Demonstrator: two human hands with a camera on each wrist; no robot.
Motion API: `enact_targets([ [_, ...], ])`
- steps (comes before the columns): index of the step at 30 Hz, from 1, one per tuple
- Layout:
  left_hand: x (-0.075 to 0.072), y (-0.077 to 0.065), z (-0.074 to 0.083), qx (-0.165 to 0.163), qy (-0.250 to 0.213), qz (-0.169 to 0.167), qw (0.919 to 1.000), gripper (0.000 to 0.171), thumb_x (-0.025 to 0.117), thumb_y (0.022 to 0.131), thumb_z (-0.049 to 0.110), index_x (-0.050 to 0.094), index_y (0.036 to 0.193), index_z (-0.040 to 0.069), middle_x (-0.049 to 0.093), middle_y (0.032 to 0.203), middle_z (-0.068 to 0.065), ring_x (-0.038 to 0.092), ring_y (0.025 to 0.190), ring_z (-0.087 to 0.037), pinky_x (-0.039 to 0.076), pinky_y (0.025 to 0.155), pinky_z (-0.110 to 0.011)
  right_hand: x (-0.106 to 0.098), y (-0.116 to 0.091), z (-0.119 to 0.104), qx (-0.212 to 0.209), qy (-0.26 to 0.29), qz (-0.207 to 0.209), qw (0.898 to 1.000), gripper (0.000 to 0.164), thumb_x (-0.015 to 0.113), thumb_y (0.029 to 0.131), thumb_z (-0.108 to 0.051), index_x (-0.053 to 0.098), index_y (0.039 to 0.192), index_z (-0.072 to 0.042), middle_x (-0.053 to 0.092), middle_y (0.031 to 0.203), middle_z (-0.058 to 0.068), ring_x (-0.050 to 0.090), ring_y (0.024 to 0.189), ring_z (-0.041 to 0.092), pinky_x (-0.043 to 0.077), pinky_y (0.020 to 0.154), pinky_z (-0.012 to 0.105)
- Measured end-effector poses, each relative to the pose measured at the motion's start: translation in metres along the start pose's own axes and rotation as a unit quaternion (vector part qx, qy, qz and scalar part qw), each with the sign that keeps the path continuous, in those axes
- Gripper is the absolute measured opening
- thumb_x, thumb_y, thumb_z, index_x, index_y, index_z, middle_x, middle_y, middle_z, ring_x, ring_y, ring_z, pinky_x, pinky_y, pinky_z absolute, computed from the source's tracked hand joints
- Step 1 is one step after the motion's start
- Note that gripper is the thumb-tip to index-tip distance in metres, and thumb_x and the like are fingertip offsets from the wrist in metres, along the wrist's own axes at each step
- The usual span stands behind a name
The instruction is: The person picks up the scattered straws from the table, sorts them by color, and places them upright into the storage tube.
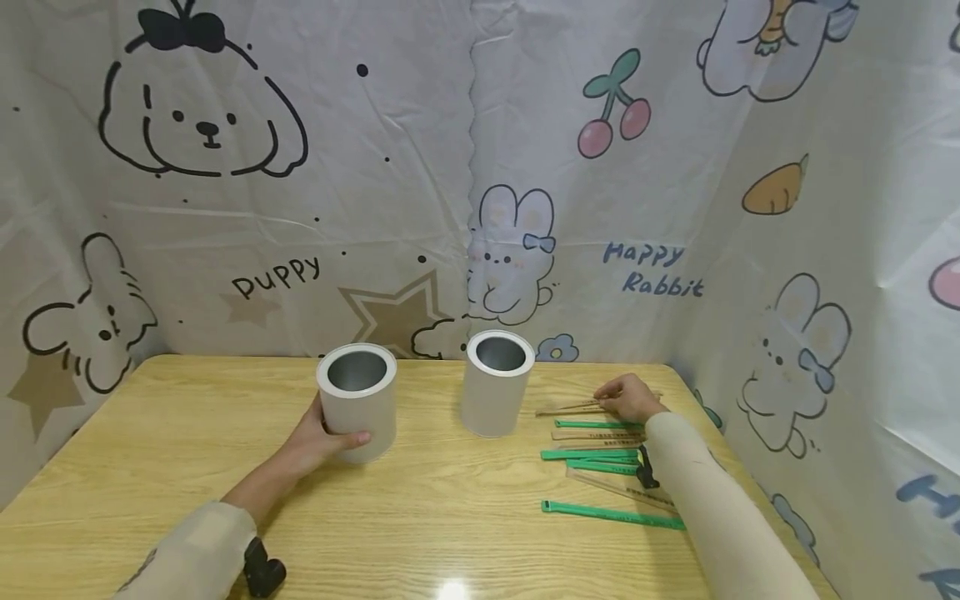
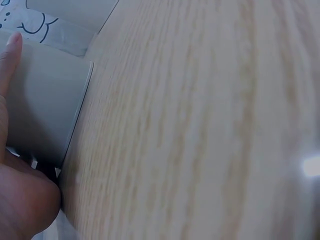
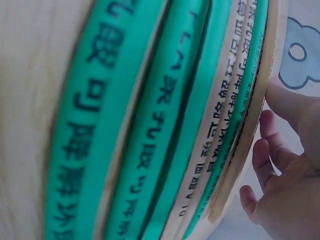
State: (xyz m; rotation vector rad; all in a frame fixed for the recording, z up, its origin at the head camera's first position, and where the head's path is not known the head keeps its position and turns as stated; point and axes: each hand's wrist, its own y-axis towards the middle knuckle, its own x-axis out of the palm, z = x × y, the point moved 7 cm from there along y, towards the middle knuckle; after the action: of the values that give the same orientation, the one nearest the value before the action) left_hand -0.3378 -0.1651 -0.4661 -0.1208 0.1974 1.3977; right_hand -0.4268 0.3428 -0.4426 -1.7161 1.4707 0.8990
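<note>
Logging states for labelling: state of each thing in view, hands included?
Left container: upright, open-topped, gripped
Right container: upright on the table, open-topped, untouched
Green strips: lying on the table, some overlapping
Brown strips: farthest at the right fingertips, others lying
Left hand: holding left container
Right hand: at farthest brown strips; pinch unclear

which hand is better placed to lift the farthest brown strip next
Probably the right hand: it is right at that brown strip, while the left hand grips a white container.
</note>
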Motion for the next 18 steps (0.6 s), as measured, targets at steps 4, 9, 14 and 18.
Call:
enact_targets([
  [4,0.0004,0.0000,0.0009,0.001,0.001,0.002,1.0000,0.109,0.083,0.084,0.016,0.007,0.161,0.013,0.029,0.159,-0.020,0.033,0.145,-0.040,0.026,0.119,-0.058,-0.0023,0.0036,0.0003,0.009,-0.022,0.026,0.999,0.009,0.069,0.093,-0.007,0.078,0.097,-0.005,0.076,0.105,0.016,0.065,0.097,0.034,0.021,0.103,0.073],
  [9,0.0003,-0.0005,0.0006,-0.002,0.006,0.002,1.0000,0.109,0.083,0.084,0.017,0.006,0.161,0.011,0.028,0.160,-0.021,0.032,0.146,-0.041,0.025,0.120,-0.058,-0.0023,0.0060,0.0008,0.006,-0.024,0.027,0.999,0.008,0.072,0.092,-0.009,0.076,0.085,-0.008,0.075,0.089,0.008,0.060,0.081,0.024,0.026,0.092,0.061],
  [14,-0.0002,-0.0008,-0.0001,-0.010,0.008,0.001,0.9999,0.109,0.083,0.085,0.019,0.006,0.162,0.011,0.028,0.160,-0.022,0.031,0.147,-0.042,0.025,0.120,-0.058,-0.0022,0.0074,0.0014,-0.001,-0.025,0.021,0.999,0.006,0.073,0.092,-0.010,0.077,0.089,-0.007,0.074,0.087,0.006,0.058,0.079,0.020,0.028,0.087,0.055],
  [18,-0.0002,-0.0011,0.0002,-0.011,0.011,0.001,0.9999,0.108,0.082,0.085,0.019,0.006,0.161,0.011,0.028,0.160,-0.022,0.032,0.146,-0.042,0.026,0.120,-0.057,-0.0018,0.0089,0.0012,-0.003,-0.024,0.013,1.000,0.005,0.073,0.092,-0.009,0.077,0.091,-0.007,0.075,0.088,0.006,0.059,0.079,0.019,0.028,0.088,0.055],
])
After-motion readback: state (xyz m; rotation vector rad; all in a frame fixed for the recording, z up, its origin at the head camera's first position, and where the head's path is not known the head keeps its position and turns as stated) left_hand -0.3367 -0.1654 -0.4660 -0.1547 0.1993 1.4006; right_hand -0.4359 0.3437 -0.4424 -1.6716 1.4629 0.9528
